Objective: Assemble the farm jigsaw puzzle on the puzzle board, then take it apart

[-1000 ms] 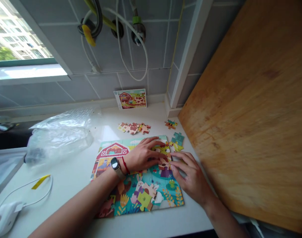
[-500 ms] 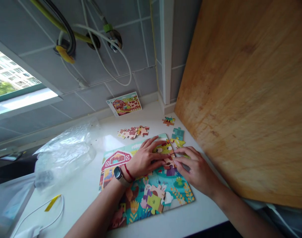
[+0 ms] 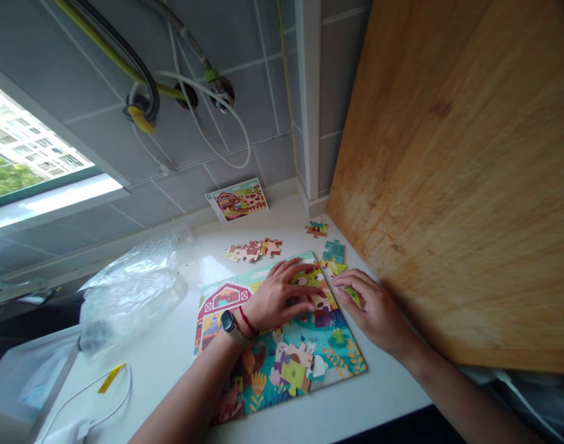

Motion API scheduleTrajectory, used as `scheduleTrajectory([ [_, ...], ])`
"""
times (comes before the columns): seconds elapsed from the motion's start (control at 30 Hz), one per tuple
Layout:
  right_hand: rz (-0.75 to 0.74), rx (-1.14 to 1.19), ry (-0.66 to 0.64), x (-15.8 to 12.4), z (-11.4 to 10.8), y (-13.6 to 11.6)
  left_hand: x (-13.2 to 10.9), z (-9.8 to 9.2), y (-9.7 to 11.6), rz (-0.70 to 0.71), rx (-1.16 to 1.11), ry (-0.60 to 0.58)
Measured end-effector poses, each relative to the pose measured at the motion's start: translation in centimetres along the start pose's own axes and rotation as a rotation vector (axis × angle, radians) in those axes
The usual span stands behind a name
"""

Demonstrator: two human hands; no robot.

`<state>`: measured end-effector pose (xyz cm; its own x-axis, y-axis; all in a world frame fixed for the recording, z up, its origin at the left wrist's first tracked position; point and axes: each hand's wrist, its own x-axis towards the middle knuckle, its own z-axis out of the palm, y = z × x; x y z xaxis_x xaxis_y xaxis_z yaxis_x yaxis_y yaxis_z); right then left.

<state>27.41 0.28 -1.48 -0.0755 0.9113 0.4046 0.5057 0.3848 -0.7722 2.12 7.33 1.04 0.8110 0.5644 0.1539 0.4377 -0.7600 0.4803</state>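
A farm-scene jigsaw puzzle (image 3: 335, 336) lies on the white counter, mostly filled, with a red barn at its left. My left hand (image 3: 278, 295), wearing a watch and red cord at the wrist, rests flat on its upper part, fingers spread toward the right edge. Just off that edge is my right hand (image 3: 373, 309), its fingers apart and no piece visible in them. A green loose piece (image 3: 354, 296) shows between its thumb and fingers. Beside its fingertips lies a yellow piece (image 3: 333, 267). Some loose pieces (image 3: 294, 369) are stacked on the puzzle's lower part.
Brown-and-cream pieces (image 3: 254, 250), teal pieces (image 3: 333, 251) and orange pieces (image 3: 317, 229) lie behind the puzzle. A picture card (image 3: 238, 200) leans on the tiled wall. Crumpled clear plastic (image 3: 134, 287) and a white cable (image 3: 127, 394) are at left; a wooden panel (image 3: 448, 185) stands at right.
My right hand has drawn back from the puzzle's right edge, off the brown piece there. My left hand stays on the puzzle. The whole view has shifted slightly.
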Motion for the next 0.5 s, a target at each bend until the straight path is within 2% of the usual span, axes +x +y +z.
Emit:
scheduleTrajectory([
  [0.07, 0.012, 0.027, 0.021, 0.1, -0.1, 0.0, 0.0, -0.6, -0.2, -0.023, -0.054, 0.052],
  [0.13, 0.015, 0.040, 0.029, 0.1, -0.1, 0.0, -0.1, -1.2, -0.7, -0.111, -0.068, 0.172],
  [0.27, 0.021, 0.048, 0.023, 0.1, -0.1, -0.1, -0.8, -2.4, -3.1, -0.427, 0.065, 0.525],
  [0.3, 0.019, 0.048, 0.018, 0.2, -0.1, -0.1, -1.2, -2.7, -3.9, -0.505, 0.113, 0.577],
  [0.37, 0.015, 0.052, 0.010, 0.2, -0.1, -0.1, -2.1, -3.2, -5.6, -0.628, 0.207, 0.582],
  [0.5, 0.006, 0.055, -0.001, 0.1, 0.0, 0.0, -4.2, -3.7, -8.5, -0.796, 0.299, 0.431],
])
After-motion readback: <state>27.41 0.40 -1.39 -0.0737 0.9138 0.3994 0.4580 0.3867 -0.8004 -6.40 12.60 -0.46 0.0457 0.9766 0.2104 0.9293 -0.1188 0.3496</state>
